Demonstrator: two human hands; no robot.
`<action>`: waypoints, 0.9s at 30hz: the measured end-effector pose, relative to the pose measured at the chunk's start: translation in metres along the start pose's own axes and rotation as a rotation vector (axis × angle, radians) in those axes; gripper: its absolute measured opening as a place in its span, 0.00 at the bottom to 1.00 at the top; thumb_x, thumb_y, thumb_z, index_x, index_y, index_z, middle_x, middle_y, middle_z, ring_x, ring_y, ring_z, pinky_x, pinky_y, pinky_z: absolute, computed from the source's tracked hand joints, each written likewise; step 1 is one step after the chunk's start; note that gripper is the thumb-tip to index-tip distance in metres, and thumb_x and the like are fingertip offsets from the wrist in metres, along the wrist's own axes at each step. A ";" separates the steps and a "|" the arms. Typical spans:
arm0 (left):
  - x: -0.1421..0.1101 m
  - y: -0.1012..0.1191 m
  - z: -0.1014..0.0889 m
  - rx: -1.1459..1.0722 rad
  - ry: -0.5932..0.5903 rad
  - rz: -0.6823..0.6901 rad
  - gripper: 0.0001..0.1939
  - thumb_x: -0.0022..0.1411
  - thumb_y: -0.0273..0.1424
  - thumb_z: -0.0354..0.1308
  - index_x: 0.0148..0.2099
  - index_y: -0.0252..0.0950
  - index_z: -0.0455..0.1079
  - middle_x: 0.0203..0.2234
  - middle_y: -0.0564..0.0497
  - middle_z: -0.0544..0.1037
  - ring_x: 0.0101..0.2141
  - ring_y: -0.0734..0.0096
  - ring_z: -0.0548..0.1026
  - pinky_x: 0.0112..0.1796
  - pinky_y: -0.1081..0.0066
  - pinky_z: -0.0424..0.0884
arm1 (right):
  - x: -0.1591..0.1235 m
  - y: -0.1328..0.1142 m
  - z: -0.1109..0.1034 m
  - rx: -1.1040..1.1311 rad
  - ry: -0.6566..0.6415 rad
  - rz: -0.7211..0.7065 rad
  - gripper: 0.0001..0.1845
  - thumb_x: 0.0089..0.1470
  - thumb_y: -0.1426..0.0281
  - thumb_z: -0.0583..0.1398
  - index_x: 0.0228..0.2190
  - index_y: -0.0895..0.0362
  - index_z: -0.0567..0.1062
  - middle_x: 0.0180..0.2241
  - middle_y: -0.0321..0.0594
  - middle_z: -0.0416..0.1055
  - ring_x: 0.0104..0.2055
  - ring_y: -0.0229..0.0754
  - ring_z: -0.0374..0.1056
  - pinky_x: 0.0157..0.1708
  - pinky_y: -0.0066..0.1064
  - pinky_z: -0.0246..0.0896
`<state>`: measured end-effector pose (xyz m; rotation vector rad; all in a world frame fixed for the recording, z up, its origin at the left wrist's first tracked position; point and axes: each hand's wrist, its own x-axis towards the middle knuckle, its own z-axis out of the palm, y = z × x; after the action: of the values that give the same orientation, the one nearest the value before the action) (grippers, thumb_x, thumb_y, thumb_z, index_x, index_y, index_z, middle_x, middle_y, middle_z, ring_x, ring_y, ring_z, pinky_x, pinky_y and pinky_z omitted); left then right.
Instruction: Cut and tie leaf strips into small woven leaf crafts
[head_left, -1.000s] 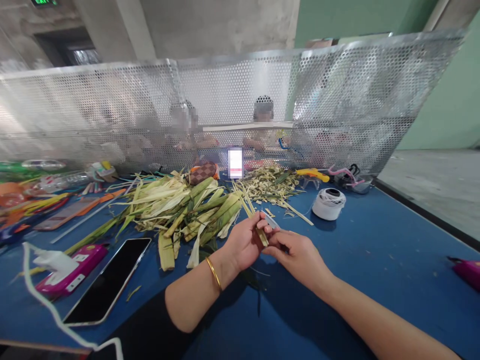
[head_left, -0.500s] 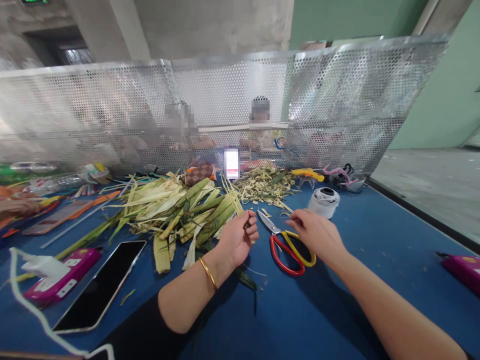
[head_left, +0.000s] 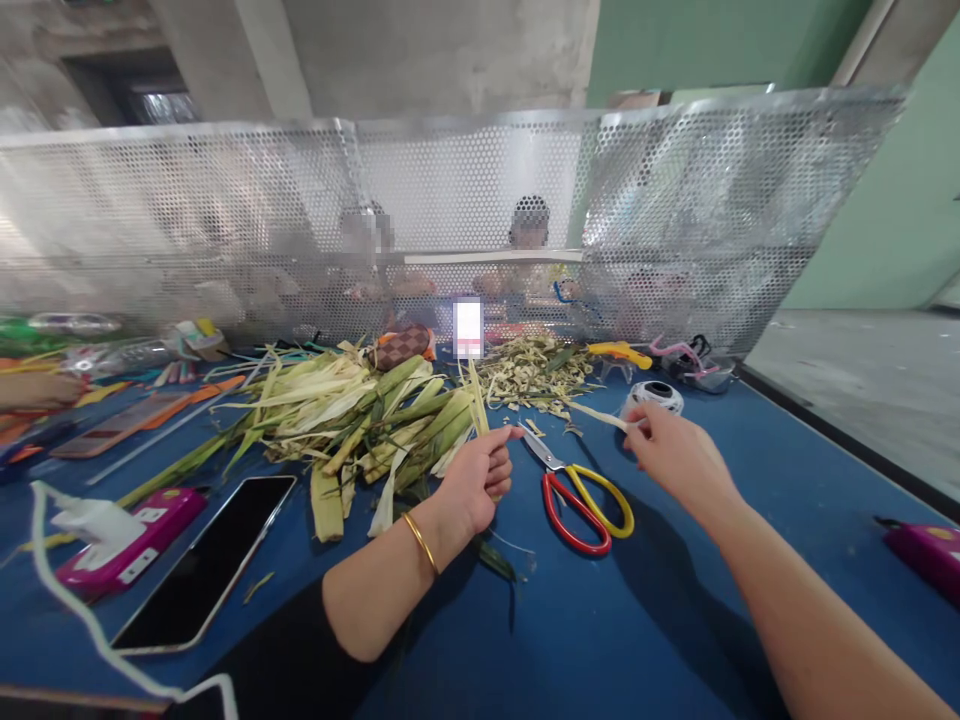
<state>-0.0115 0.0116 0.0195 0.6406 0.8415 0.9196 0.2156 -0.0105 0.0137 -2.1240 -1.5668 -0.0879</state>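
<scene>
My left hand [head_left: 480,480] is closed around a few thin pale husk strips [head_left: 477,398] that stick up past its fingers. To the right, my right hand [head_left: 679,450] pinches the end of a pale husk strip [head_left: 596,412], which stretches left toward a heap of husk shreds [head_left: 536,370]. Scissors [head_left: 553,463] with one red and one yellow handle lie on the blue table between my hands, blades partly apart. A spool of white thread [head_left: 658,396] stands just behind my right hand, partly hidden by it. A pile of corn husks [head_left: 360,420] lies left of my left hand.
A black-screened phone [head_left: 210,560] and a purple power strip [head_left: 135,545] with a white plug and cable lie at left. Another purple power strip [head_left: 926,555] sits at the right edge. A perforated metal screen [head_left: 465,170] rises behind; a co-worker's hand [head_left: 37,391] is far left.
My right hand has moved right and slightly forward from above the scissors, drawing out a husk strip. My left hand stays nearly in place, its index finger now pointing further right.
</scene>
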 end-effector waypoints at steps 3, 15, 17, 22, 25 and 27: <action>0.001 -0.001 -0.001 0.024 0.005 0.001 0.08 0.61 0.32 0.55 0.33 0.31 0.67 0.13 0.64 0.47 0.13 0.85 0.43 0.16 0.79 0.39 | -0.009 -0.006 -0.012 0.205 0.319 -0.047 0.10 0.52 0.68 0.53 0.35 0.55 0.73 0.29 0.41 0.76 0.29 0.43 0.72 0.32 0.31 0.61; -0.007 -0.008 0.005 0.145 -0.079 0.179 0.17 0.49 0.39 0.66 0.36 0.30 0.74 0.12 0.65 0.46 0.14 0.85 0.42 0.18 0.76 0.36 | -0.030 -0.046 0.003 1.099 -0.063 0.017 0.19 0.47 0.54 0.62 0.33 0.57 0.71 0.30 0.43 0.78 0.20 0.37 0.68 0.26 0.33 0.67; -0.008 -0.010 0.006 0.140 -0.083 0.188 0.18 0.46 0.40 0.68 0.34 0.31 0.73 0.12 0.65 0.47 0.14 0.86 0.42 0.18 0.76 0.36 | -0.037 -0.055 0.007 1.207 -0.185 0.067 0.22 0.43 0.53 0.64 0.32 0.57 0.70 0.29 0.43 0.78 0.20 0.37 0.69 0.26 0.32 0.67; -0.004 -0.012 0.005 0.118 -0.062 0.201 0.20 0.42 0.42 0.69 0.32 0.31 0.73 0.12 0.64 0.50 0.14 0.86 0.44 0.18 0.76 0.37 | -0.050 -0.066 0.015 1.258 -0.402 0.082 0.23 0.40 0.52 0.66 0.30 0.57 0.71 0.29 0.42 0.78 0.20 0.37 0.70 0.22 0.28 0.64; -0.002 -0.008 0.004 0.120 -0.017 0.236 0.20 0.43 0.41 0.69 0.33 0.31 0.74 0.12 0.63 0.52 0.14 0.86 0.44 0.18 0.75 0.38 | -0.050 -0.064 0.016 1.262 -0.526 0.077 0.23 0.42 0.51 0.65 0.26 0.58 0.72 0.22 0.38 0.76 0.18 0.35 0.67 0.20 0.27 0.61; -0.001 -0.006 0.003 0.117 -0.009 0.247 0.19 0.43 0.41 0.69 0.33 0.30 0.75 0.12 0.63 0.52 0.14 0.86 0.44 0.17 0.75 0.38 | -0.048 -0.062 0.015 1.288 -0.531 0.110 0.24 0.41 0.49 0.64 0.25 0.58 0.72 0.19 0.36 0.73 0.16 0.33 0.64 0.18 0.26 0.59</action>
<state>-0.0071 0.0077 0.0172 0.8633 0.8244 1.0949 0.1394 -0.0332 0.0063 -1.1708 -1.1547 1.2480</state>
